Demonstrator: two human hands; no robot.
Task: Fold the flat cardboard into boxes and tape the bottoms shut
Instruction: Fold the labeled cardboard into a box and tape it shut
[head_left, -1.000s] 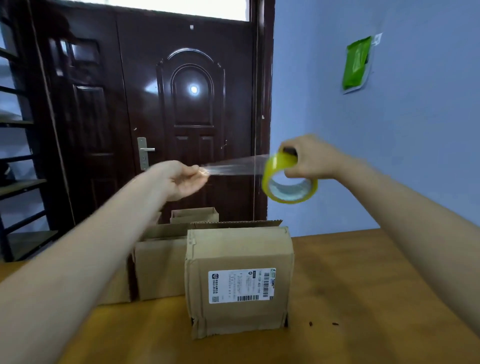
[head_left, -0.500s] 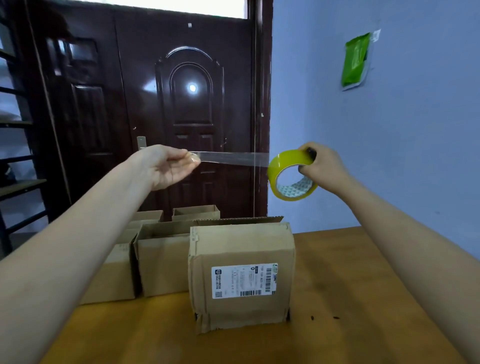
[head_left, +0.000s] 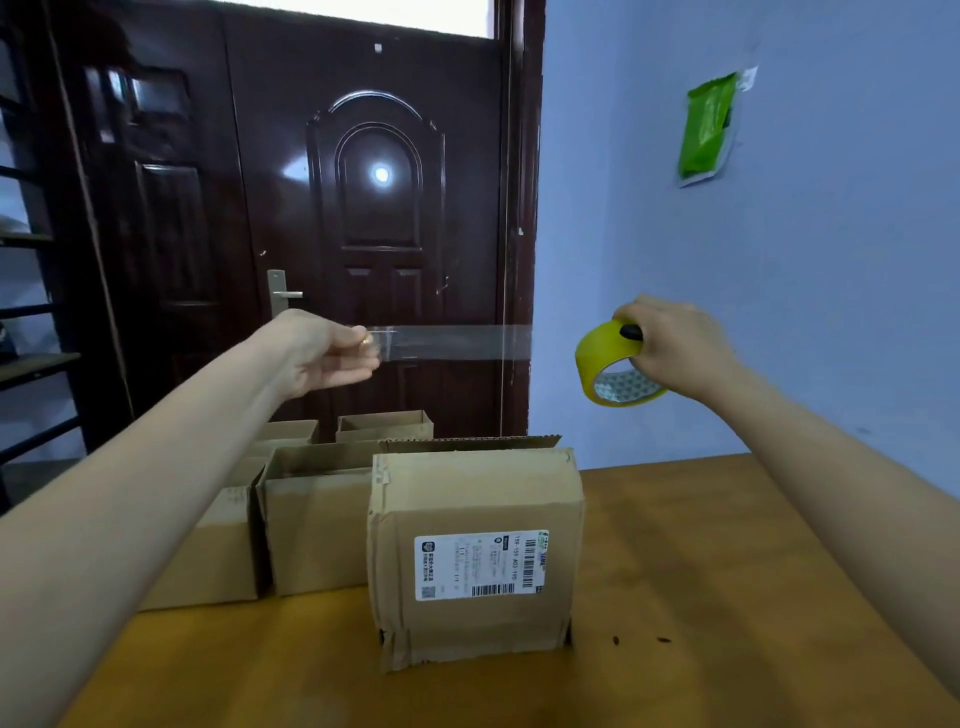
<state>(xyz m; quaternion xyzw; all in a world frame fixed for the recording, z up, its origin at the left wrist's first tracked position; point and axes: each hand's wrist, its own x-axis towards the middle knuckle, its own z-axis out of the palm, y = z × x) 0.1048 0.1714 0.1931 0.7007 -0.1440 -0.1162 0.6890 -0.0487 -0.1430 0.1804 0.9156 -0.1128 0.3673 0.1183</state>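
Above the labelled box (head_left: 475, 556), your left hand (head_left: 324, 353) pinches the tape strip (head_left: 457, 343), right hand (head_left: 670, 348) grips the roll (head_left: 605, 364); taping step, next lower it onto the bottom seam.

A dark wooden door (head_left: 374, 218), a green packet (head_left: 707, 132) on the blue wall (head_left: 779, 291).

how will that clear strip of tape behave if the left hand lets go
The clear strip of tape, thin film stretched between left hand and yellow tape roll, would probably go limp. It likely clings to whatever it touches.
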